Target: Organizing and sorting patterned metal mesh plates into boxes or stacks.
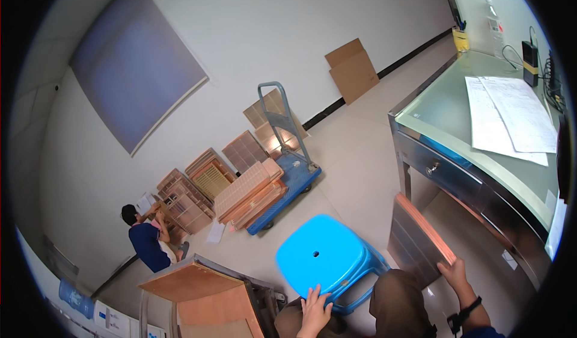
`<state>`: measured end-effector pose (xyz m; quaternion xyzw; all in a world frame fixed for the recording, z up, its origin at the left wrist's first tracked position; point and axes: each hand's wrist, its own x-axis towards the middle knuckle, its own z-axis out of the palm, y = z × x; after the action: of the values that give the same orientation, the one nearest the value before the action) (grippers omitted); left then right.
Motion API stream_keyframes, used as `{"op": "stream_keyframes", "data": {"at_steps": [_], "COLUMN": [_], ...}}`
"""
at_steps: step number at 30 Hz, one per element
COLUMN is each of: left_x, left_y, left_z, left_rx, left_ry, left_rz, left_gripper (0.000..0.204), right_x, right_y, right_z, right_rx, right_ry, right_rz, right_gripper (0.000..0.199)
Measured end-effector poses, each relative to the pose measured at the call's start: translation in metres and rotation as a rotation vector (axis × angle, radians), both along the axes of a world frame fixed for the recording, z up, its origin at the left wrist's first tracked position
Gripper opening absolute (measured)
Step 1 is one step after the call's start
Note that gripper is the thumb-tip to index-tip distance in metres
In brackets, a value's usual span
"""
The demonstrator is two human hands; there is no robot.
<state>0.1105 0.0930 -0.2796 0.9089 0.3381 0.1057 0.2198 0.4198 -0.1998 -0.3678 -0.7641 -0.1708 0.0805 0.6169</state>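
Right hand (458, 276) grips lower corner of a stack of copper-faced boards (418, 240), fingers curled over the copper edge, stack standing on edge and tilted, leaning in the opening under the steel desk (481, 187). Left hand (315, 310) rests flat, fingers spread wide, on near rim of blue plastic stool (324, 257), holding nothing. Boards look stiff, flat, thin singly but heavy as a stack; grey side faces likely smooth and slippery, edges sharp-ish, corners prone to denting, so judged best taken with both hands at opposite edges, or one under the bottom edge and one on top, not by a single corner. Stack sits just right of the stool, touching right hand, well apart from left hand, with a knee between. Stool likely light, rigid, easy to slide. Glass-topped tabletop (448, 106) carries paper sheets (511, 121), a clear bottle (494, 19) and a dark device with cables (530, 55) at far end. Blue platform trolley (288, 181) farther out on floor, loaded with more copper boards (249, 193); wooden crates (186, 199) beside it by the wall. Another person (147, 242) crouches near crates. Cardboard sheets (351, 70) lean on wall. Wooden-topped bench (192, 281) at lower left.
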Motion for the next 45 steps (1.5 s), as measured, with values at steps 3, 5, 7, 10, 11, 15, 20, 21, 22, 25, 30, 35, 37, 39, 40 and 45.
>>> {"op": "stream_keyframes", "data": {"at_steps": [3, 5, 7, 10, 11, 15, 20, 21, 22, 25, 30, 35, 37, 39, 40, 45], "left_x": [0.019, 0.041, 0.073, 0.104, 0.113, 0.132, 0.157, 0.162, 0.166, 0.175, 0.200, 0.216, 0.218, 0.220, 0.221, 0.230], "left_y": [-0.007, -0.017, -0.037, -0.056, -0.058, -0.067, -0.070, -0.069, -0.066, -0.057, -0.053, -0.048, -0.050, -0.052, -0.051, -0.047], "left_z": [0.012, 0.011, 0.032, 0.024, 0.014, 0.004, 0.005, 0.005, 0.006, 0.016, 0.000, -0.009, -0.021, -0.026, -0.030, -0.045], "left_rx": [0.121, -0.089, -0.179, -0.592, -0.724, -1.389, -1.447, -1.407, -1.406, -1.360, -1.205, -1.126, -1.037, -0.919, -0.919, -0.909], "left_ry": [-0.006, -0.342, -0.406, -0.429, -0.349, -0.414, -0.485, -0.523, -0.524, -0.480, -0.518, -0.505, -0.488, -0.469, -0.471, -0.445], "left_rz": [0.051, -0.013, -0.159, -0.206, -0.181, -0.062, 0.009, 0.037, 0.037, 0.095, 0.176, 0.179, 0.156, 0.134, 0.139, 0.226], "left_gripper": [0.029, 0.026, 0.027, 0.030, 0.032, 0.044, 0.052, 0.053, 0.053, 0.069, 0.079, 0.088, 0.089, 0.094, 0.094, 0.098], "right_x": [-0.031, -0.049, -0.068, -0.077, -0.083, -0.097, -0.110, -0.111, -0.109, -0.111, -0.103, -0.103, -0.101, -0.097, -0.099, -0.095], "right_y": [-0.037, -0.055, -0.079, -0.089, -0.070, -0.061, -0.064, -0.064, -0.064, -0.062, -0.068, -0.128, -0.132, -0.130, -0.126, -0.102], "right_z": [0.015, 0.016, -0.013, -0.006, 0.057, 0.060, 0.029, 0.028, 0.027, 0.038, 0.033, -0.064, -0.077, -0.079, -0.068, -0.083], "right_rx": [-0.151, -0.214, -0.095, -0.240, -0.373, -0.257, -0.124, 0.001, 0.128, -0.105, -0.210, -0.269, -0.328, -0.174, -0.179, -0.162], "right_ry": [0.055, 0.041, 0.182, 0.089, 0.113, -0.180, 0.146, 0.378, 0.608, -0.164, -0.082, 0.429, 0.754, 1.569, 1.568, 1.316], "right_rz": [0.049, 0.102, 0.003, 0.190, 0.217, 0.195, 0.216, 0.236, 0.254, 0.377, 0.540, 0.563, 0.444, 0.042, 0.046, 0.199], "right_gripper": [0.037, 0.037, 0.044, 0.041, 0.032, 0.037, 0.036, 0.036, 0.036, 0.043, 0.052, 0.048, 0.047, 0.042, 0.042, 0.047]}}
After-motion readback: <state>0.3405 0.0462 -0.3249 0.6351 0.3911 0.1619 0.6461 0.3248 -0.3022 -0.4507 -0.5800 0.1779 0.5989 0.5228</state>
